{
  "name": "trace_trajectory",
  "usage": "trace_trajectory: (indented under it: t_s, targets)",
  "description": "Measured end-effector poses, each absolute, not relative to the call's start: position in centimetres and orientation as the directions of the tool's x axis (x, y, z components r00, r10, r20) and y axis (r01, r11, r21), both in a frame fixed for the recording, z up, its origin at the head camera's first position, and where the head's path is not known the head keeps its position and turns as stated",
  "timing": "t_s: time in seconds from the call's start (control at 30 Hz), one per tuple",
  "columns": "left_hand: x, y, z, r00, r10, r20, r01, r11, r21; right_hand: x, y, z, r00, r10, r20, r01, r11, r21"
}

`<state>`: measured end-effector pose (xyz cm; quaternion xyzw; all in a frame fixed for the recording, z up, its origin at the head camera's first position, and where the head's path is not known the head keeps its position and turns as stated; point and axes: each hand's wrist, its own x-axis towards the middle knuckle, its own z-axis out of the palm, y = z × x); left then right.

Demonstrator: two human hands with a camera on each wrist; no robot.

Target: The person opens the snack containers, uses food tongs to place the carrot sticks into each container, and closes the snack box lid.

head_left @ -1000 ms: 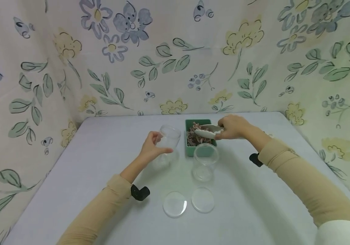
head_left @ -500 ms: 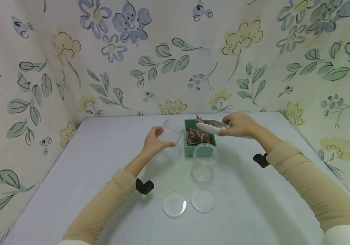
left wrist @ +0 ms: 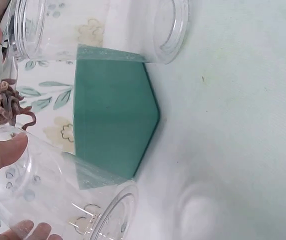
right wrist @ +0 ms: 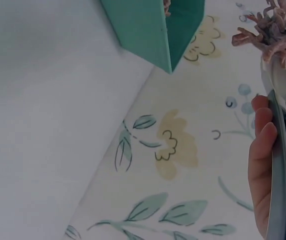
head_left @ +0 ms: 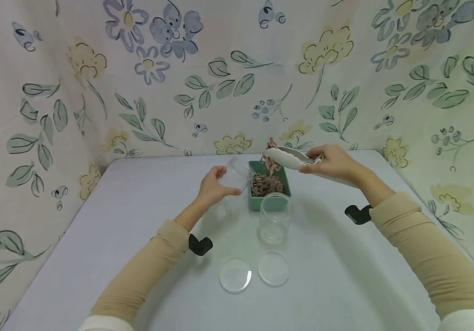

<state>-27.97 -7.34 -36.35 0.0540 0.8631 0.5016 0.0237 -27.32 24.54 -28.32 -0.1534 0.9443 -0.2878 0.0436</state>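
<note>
My left hand [head_left: 214, 186] holds a clear plastic jar [head_left: 237, 174], tilted with its mouth toward the green box [head_left: 257, 204]. In the left wrist view the thumb [left wrist: 8, 155] and fingertips lie around the jar's wall, and I see no contents in it. My right hand [head_left: 335, 162] grips white-tipped tongs [head_left: 286, 159] above the box. Between the tong tips hangs a clump of brownish-pink, shredded strips [right wrist: 273, 37], perhaps dried meat. More such strips [head_left: 267, 185] lie in the box.
A second clear jar [head_left: 273, 230] stands upright just in front of the green box. Two round clear lids [head_left: 235, 276] lie side by side nearer the front of the white table [head_left: 324, 285]. Floral cloth [head_left: 204, 115] hangs behind the table.
The tongs have risen out of the box with a clump of strips, moving slightly right. My left hand has brought the jar up and right, closer to the box, and tilted it more.
</note>
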Motion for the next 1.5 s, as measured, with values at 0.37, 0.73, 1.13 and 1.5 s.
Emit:
trace_trajectory:
  t_s: [0.37,0.73,1.13,1.5]
  targets:
    - [-28.8,-6.4,-35.8,-0.987,0.156,0.035,0.109,0.492,0.864,-26.4,23.6,-27.1,-0.934,-0.355,0.029,-0.295,0.727,-0.620]
    - [-28.5,-6.1,-35.9,-0.963,0.267,0.030,0.122,0.336,0.934,-26.8,22.1,-27.1,-0.915,-0.403,-0.008,-0.301,0.696,-0.651]
    - [-28.5,-6.9,-35.7,-0.936,0.349,-0.042,0.063,0.284,0.957,-26.9,21.9,-27.8,-0.910,-0.413,0.023,-0.327,0.684,-0.653]
    - [-28.6,-6.7,-35.3,-0.930,0.362,-0.065,0.065,0.336,0.940,-27.4,21.5,-28.6,-0.894,-0.445,0.052,-0.398,0.735,-0.550]
